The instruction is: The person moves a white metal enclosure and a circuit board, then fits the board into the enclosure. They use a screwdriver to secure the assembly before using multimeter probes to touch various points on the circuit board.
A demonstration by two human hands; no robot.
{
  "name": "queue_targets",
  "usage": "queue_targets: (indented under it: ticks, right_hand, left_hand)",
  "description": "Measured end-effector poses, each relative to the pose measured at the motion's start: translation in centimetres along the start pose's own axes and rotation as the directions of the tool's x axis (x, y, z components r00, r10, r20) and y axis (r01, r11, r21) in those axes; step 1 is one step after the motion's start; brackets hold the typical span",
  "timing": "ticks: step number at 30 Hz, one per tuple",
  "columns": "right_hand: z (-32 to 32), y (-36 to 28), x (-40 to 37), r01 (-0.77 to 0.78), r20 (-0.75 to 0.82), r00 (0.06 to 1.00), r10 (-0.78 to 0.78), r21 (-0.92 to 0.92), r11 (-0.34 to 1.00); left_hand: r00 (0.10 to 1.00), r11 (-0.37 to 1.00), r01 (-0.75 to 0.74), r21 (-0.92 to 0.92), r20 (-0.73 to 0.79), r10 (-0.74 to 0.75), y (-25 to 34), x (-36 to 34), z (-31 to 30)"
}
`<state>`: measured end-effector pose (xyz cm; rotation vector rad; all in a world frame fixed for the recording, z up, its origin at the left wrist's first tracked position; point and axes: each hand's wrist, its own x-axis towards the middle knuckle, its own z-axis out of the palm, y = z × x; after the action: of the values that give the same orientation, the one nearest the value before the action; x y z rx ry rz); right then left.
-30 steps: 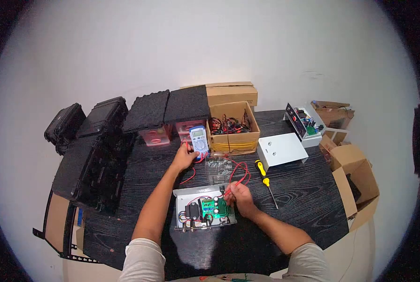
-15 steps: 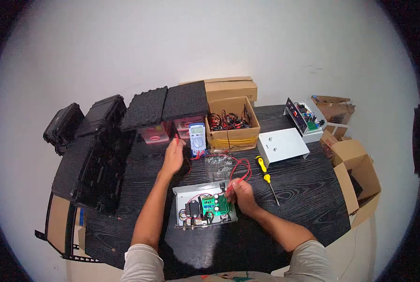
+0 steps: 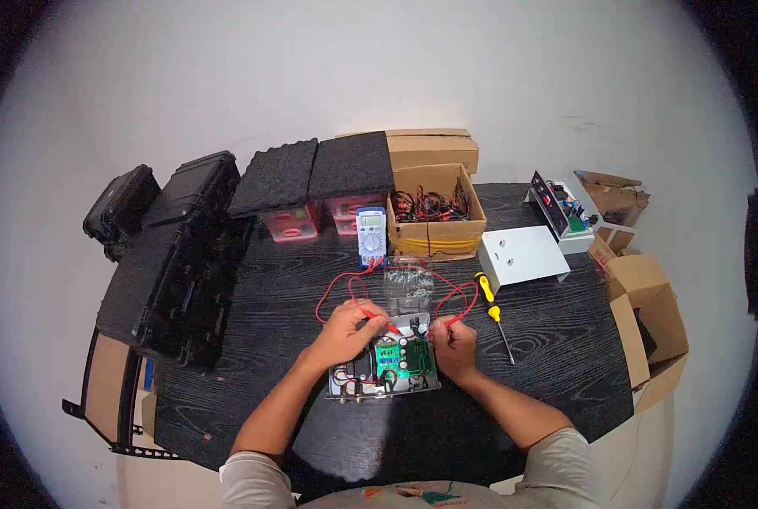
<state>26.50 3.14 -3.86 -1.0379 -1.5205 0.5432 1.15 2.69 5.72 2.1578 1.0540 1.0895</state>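
Note:
My left hand [image 3: 351, 331] is closed on a red test probe [image 3: 392, 328], whose tip points at the open metal case. My right hand [image 3: 454, 346] pinches another red probe [image 3: 449, 322] beside the case's right edge. Inside the case [image 3: 430, 388] sit a green circuit board [image 3: 404, 357], a black block and wires; my left hand hides part of its left side. Red leads run from both probes to the multimeter [image 3: 371, 236], which lies face up behind the case. Between them is a clear bag [image 3: 408, 287] with small metal parts.
A yellow-handled screwdriver [image 3: 493, 312] lies right of my right hand, near a white metal cover [image 3: 524, 256]. Behind stand a cardboard box of cables [image 3: 437, 242] and foam-topped red bins [image 3: 292, 222]. Black cases [image 3: 146, 284] fill the left; an opened device [image 3: 564, 212] stands back right.
My left hand has come down and right, from beside the multimeter to the case, with its probe. My right hand has shifted slightly right. The view has moved a little.

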Motion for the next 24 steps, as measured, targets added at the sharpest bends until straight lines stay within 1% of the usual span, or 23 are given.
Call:
queue_targets:
  ticks: [1, 4, 5, 8, 13, 16, 19, 23, 24]
  right_hand:
    - [-0.2, -0.6, 0.1, -0.007, 0.014, 1.0, 0.007, -0.011, 1.0]
    - [-0.5, -1.9, 0.4, -0.012, 0.056, 0.998, 0.015, -0.062, 0.998]
    - [-0.6, -2.0, 0.4, -0.01, 0.071, 0.997, 0.016, -0.082, 0.997]
    - [-0.6, -1.6, 0.6, 0.063, 0.076, 0.996, -0.055, -0.107, 0.992]
    - [-1.0, -2.1, 0.6, 0.047, 0.131, 0.991, -0.034, -0.097, 0.994]
    - [-0.9, -1.9, 0.5, 0.068, 0.134, 0.99, -0.052, -0.118, 0.991]
    - [-0.8, -1.8, 0.5, 0.081, 0.139, 0.988, -0.061, -0.143, 0.986]
    - [-0.8, -1.7, 0.5, 0.09, 0.141, 0.987, -0.071, -0.138, 0.986]
    - [-0.8, -1.7, 0.4, 0.073, 0.146, 0.988, -0.053, -0.139, 0.988]
  left_hand:
    - [0.999, 0.998, 0.006, -0.061, 0.036, -0.004, 0.4, 0.1, -0.3]
    - [0.995, 0.995, 0.065, -0.082, 0.077, -0.058, 0.6, -0.1, -0.4]
    - [0.995, 0.994, 0.075, -0.08, 0.075, -0.069, 0.5, -0.2, -0.3]
    - [0.994, 0.993, 0.091, -0.08, 0.059, -0.087, -0.2, -0.4, -0.1]
    - [0.998, 0.988, 0.066, -0.138, -0.002, -0.067, -1.7, -0.9, 0.3]
    - [1.0, 0.998, -0.024, -0.057, 0.012, 0.025, -1.8, -0.7, 0.1]
    - [0.998, 0.999, -0.04, -0.017, 0.057, 0.041, -1.2, -0.6, 0.1]
    - [0.997, 0.999, -0.034, 0.007, 0.071, 0.034, -1.2, -0.7, 0.3]
    - [0.997, 0.999, -0.032, 0.012, 0.071, 0.031, -1.2, -0.6, 0.3]
